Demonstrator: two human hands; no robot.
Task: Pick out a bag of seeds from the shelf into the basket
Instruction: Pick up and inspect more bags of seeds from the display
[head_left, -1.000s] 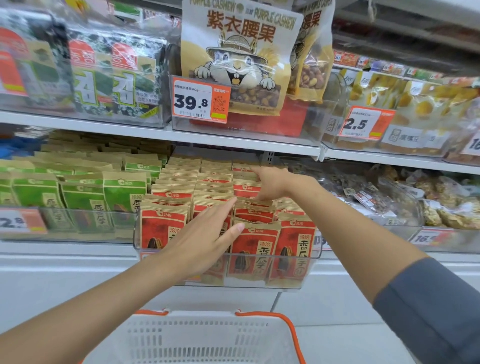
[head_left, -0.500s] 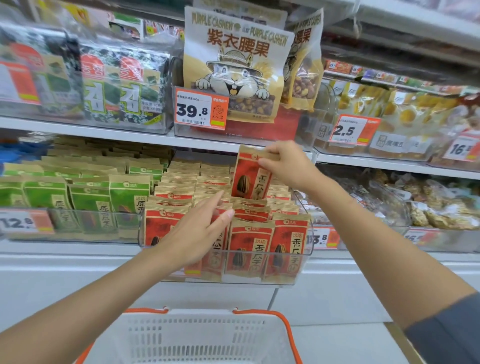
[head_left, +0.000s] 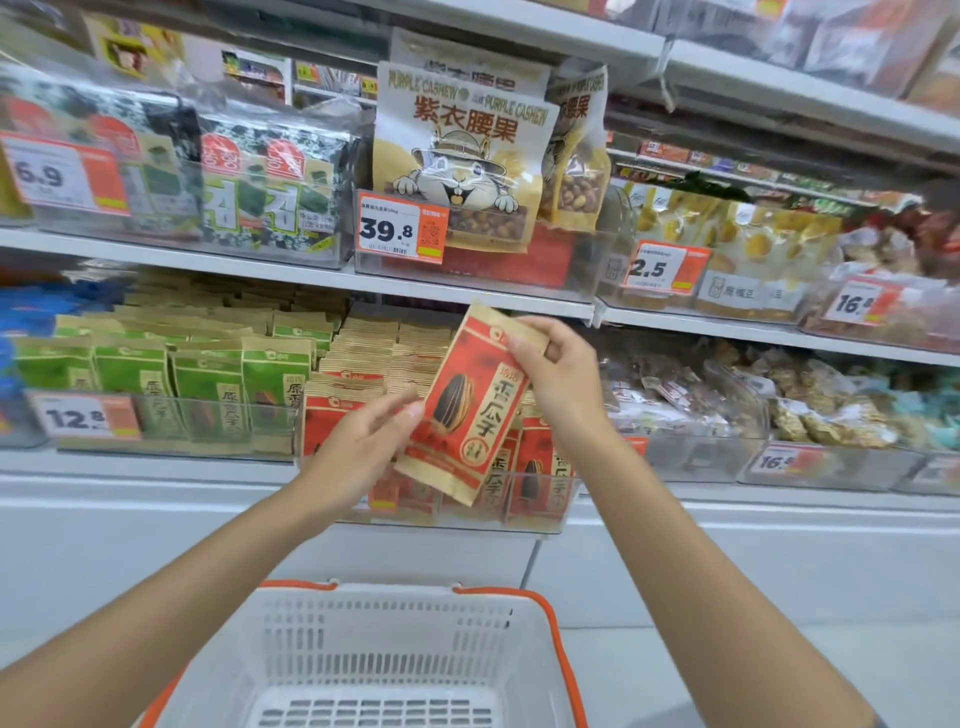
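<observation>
A red and tan bag of sunflower seeds (head_left: 470, 405) hangs tilted in front of the shelf, clear of the other bags. My right hand (head_left: 558, 371) pinches its top right corner. My left hand (head_left: 363, 441) reaches up beside it with fingers straight, fingertips touching the bag's left edge. Below, a white basket (head_left: 395, 618) with an orange rim sits empty between my forearms. More red seed bags (head_left: 540, 467) stand in a clear bin on the shelf behind the held bag.
Green seed bags (head_left: 208, 384) fill the bin to the left. Cashew pouches (head_left: 462, 156) and seaweed packs (head_left: 270, 187) stand on the shelf above. Mixed snack bags (head_left: 810, 410) lie in bins to the right. Price tags line the shelf edges.
My right hand has pulled the seed bag out of the bin and brought it down and forward. My left hand left the front bags and rose to the bag's left edge.
</observation>
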